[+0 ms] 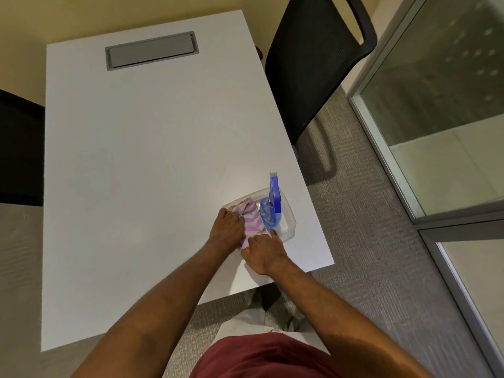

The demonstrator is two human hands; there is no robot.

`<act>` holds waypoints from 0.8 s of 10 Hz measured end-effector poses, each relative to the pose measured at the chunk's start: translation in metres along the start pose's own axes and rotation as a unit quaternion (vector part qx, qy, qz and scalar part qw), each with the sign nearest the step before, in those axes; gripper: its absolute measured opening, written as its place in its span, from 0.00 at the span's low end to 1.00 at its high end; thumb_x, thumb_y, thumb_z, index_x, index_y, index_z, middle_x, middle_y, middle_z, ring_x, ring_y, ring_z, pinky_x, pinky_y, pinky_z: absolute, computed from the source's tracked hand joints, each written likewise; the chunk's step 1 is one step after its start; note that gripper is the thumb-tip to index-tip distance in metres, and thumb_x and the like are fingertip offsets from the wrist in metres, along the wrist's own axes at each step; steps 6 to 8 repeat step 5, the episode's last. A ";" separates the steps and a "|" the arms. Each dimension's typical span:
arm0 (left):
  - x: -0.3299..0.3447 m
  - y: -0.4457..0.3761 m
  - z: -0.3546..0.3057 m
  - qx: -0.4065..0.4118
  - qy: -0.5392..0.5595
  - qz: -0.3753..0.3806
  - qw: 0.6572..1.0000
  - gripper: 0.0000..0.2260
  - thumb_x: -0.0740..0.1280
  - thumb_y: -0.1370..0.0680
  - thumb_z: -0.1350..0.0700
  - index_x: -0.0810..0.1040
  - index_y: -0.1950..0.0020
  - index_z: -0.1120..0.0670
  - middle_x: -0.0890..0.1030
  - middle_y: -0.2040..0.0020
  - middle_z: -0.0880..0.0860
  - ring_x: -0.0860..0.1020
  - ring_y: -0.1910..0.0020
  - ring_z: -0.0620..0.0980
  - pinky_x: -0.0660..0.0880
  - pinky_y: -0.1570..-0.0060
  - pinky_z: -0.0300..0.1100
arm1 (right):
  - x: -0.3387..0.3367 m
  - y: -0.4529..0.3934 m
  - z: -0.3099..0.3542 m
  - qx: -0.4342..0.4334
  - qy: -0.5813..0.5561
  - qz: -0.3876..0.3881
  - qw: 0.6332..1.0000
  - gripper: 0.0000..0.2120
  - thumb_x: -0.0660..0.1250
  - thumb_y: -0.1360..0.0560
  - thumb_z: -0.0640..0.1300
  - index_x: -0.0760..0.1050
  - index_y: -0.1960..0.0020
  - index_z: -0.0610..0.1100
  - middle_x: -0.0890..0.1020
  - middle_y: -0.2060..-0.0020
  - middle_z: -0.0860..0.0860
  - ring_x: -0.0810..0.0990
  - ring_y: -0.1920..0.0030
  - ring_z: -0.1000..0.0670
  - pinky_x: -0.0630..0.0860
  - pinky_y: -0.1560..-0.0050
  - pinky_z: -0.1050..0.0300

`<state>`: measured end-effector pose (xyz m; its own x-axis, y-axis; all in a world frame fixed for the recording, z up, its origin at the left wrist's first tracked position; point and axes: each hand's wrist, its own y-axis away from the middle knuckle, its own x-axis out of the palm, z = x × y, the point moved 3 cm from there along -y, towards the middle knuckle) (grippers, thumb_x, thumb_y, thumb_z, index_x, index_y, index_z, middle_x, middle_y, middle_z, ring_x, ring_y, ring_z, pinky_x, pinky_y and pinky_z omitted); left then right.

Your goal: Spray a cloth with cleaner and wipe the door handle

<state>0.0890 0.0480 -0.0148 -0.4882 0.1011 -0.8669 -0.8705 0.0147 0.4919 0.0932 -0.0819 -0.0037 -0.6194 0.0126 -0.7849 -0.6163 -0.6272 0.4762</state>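
A clear plastic tray (289,211) sits near the right front corner of the white table (141,165). Inside it lie a pink-and-white striped cloth (252,216) and a blue spray bottle (271,205) with its nozzle pointing away from me. My left hand (227,229) rests on the cloth's left side, fingers curled on the fabric. My right hand (263,252) presses on the cloth's near end, its index finger stretched toward the bottle's base. No door handle is in view.
A black mesh chair (313,66) stands at the table's right side. Glass partitions with metal frames (387,148) run along the right over grey carpet. A grey cable hatch (151,50) is set in the far tabletop. Another dark chair (20,148) is at the left.
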 end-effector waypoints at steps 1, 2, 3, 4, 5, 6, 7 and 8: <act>-0.001 0.002 -0.001 0.000 -0.009 -0.004 1.000 0.25 0.66 0.16 0.43 0.71 0.24 0.56 0.75 0.25 0.56 0.73 0.26 0.56 0.61 0.21 0.50 | 0.000 0.003 -0.005 -0.014 0.001 -0.006 1.000 0.20 0.57 0.16 0.57 0.75 0.34 0.45 0.83 0.39 0.46 0.79 0.36 0.45 0.68 0.25 0.47; -0.006 0.008 -0.004 -0.008 -0.001 -0.016 1.000 0.25 0.64 0.15 0.42 0.70 0.22 0.55 0.72 0.22 0.57 0.71 0.25 0.56 0.60 0.20 0.50 | -0.002 0.008 -0.010 -0.020 0.008 -0.011 1.000 0.19 0.57 0.16 0.57 0.76 0.35 0.45 0.83 0.39 0.47 0.79 0.35 0.46 0.66 0.23 0.46; -0.026 0.027 -0.009 -0.013 0.006 -0.094 0.995 0.23 0.70 0.18 0.42 0.79 0.30 0.56 0.79 0.30 0.58 0.78 0.33 0.56 0.72 0.29 0.50 | -0.007 0.023 -0.018 -0.029 -0.018 -0.062 0.998 0.19 0.60 0.17 0.57 0.76 0.33 0.46 0.83 0.37 0.49 0.79 0.35 0.48 0.68 0.24 0.49; -0.033 0.040 -0.022 -0.015 0.018 -0.153 0.988 0.22 0.80 0.26 0.42 0.86 0.42 0.57 0.86 0.43 0.58 0.85 0.45 0.57 0.82 0.41 0.51 | -0.015 0.036 -0.033 -0.011 -0.073 -0.109 0.991 0.19 0.63 0.18 0.57 0.75 0.32 0.48 0.82 0.37 0.50 0.79 0.36 0.50 0.71 0.29 0.56; -0.039 0.046 -0.053 0.008 0.104 -0.161 0.981 0.17 0.76 0.21 0.47 0.84 0.41 0.59 0.86 0.44 0.60 0.85 0.46 0.60 0.81 0.41 0.54 | -0.029 0.057 -0.068 0.070 -0.149 -0.140 0.976 0.20 0.63 0.18 0.59 0.75 0.32 0.50 0.81 0.38 0.52 0.79 0.40 0.53 0.70 0.38 0.66; -0.039 0.046 -0.053 0.008 0.104 -0.161 0.981 0.17 0.76 0.21 0.47 0.84 0.41 0.59 0.86 0.44 0.60 0.85 0.46 0.60 0.81 0.41 0.54 | -0.029 0.057 -0.068 0.070 -0.149 -0.140 0.976 0.20 0.63 0.18 0.59 0.75 0.32 0.50 0.81 0.38 0.52 0.79 0.40 0.53 0.70 0.38 0.66; -0.039 0.046 -0.053 0.008 0.104 -0.161 0.981 0.17 0.76 0.21 0.47 0.84 0.41 0.59 0.86 0.44 0.60 0.85 0.46 0.60 0.81 0.41 0.54 | -0.029 0.057 -0.068 0.070 -0.149 -0.140 0.976 0.20 0.63 0.18 0.59 0.75 0.32 0.50 0.81 0.38 0.52 0.79 0.40 0.53 0.70 0.38 0.66; -0.039 0.046 -0.053 0.008 0.104 -0.161 0.981 0.17 0.76 0.21 0.47 0.84 0.41 0.59 0.86 0.44 0.60 0.85 0.46 0.60 0.81 0.41 0.54 | -0.029 0.057 -0.068 0.070 -0.149 -0.140 0.976 0.20 0.63 0.18 0.59 0.75 0.32 0.50 0.81 0.38 0.52 0.79 0.40 0.53 0.70 0.38 0.66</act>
